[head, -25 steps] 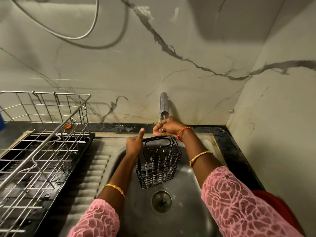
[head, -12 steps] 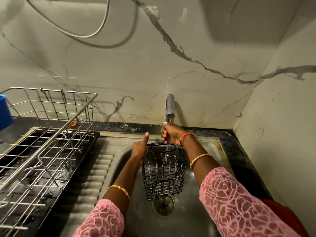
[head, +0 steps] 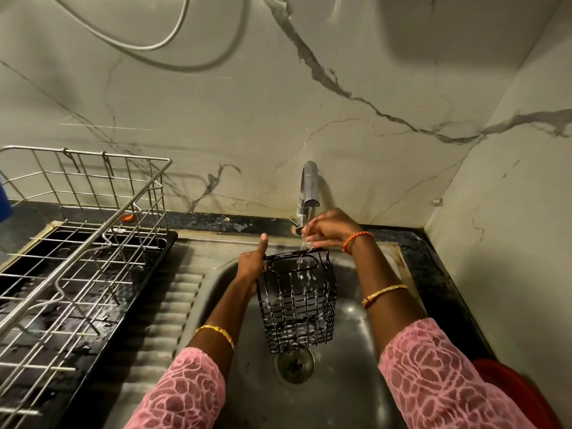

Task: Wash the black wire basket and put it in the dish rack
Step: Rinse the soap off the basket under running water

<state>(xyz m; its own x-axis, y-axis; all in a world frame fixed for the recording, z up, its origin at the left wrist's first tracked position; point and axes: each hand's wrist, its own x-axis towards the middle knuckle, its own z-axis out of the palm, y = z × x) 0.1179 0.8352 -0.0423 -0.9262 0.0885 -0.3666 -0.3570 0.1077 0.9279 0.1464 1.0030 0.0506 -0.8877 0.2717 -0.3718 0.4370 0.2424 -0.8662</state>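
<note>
Head view: both hands, left (head: 250, 266) and right (head: 331, 232), are gripping the basket (head: 298, 300) rim under the tap (head: 309, 185), over the steel sink (head: 349, 394).

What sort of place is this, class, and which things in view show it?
Most likely a home kitchen's washing-up corner: a steel sink under a running tap, and a wire dish rack beside it.

One black wire basket (head: 298, 300), two hands: left hand (head: 251, 264), right hand (head: 331, 228). One tap (head: 309, 187), one steel sink (head: 349, 382), one drain (head: 295, 365), one dish rack (head: 77, 243), three bangles, one orange bracelet (head: 356, 240).
</note>
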